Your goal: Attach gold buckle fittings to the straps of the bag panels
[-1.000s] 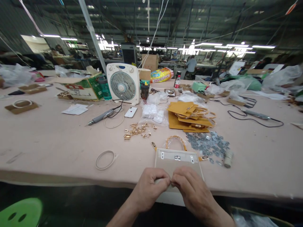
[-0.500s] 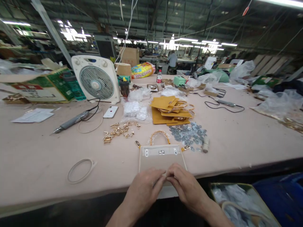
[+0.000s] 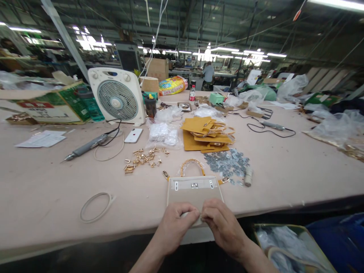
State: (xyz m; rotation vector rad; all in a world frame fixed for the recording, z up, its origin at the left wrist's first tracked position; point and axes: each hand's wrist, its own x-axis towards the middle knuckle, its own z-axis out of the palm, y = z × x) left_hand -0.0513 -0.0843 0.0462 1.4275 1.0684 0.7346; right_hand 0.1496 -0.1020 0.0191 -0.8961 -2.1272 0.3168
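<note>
A handbag (image 3: 196, 195) with a beige inner face up lies at the table's front edge, its wrapped yellow handle (image 3: 192, 162) pointing away from me. Small metal fittings show along its far strip, and yellow tabs with gold clasps stick out at both sides. My left hand (image 3: 178, 222) is closed on the bag's near edge, thumb on top. Right beside it, my right hand (image 3: 223, 225) has its fingertips pinched together over the same edge; whatever is between them is hidden. Beyond the bag lie gold fittings (image 3: 145, 158) and a heap of grey metal plates (image 3: 227, 163).
Yellow bag pieces (image 3: 206, 134) are stacked behind the plates. A grey screwdriver-like tool (image 3: 88, 147), a phone (image 3: 133, 135) and a fan (image 3: 118, 96) stand or lie to the left. A rolled bundle (image 3: 248, 177) is at right. Below the edge sits a bin (image 3: 292, 242).
My hands have parted slightly at the fingertips. The left thumb now lies bent over the bag's edge, and the right fingers have curled in more. The bag stays in place.
</note>
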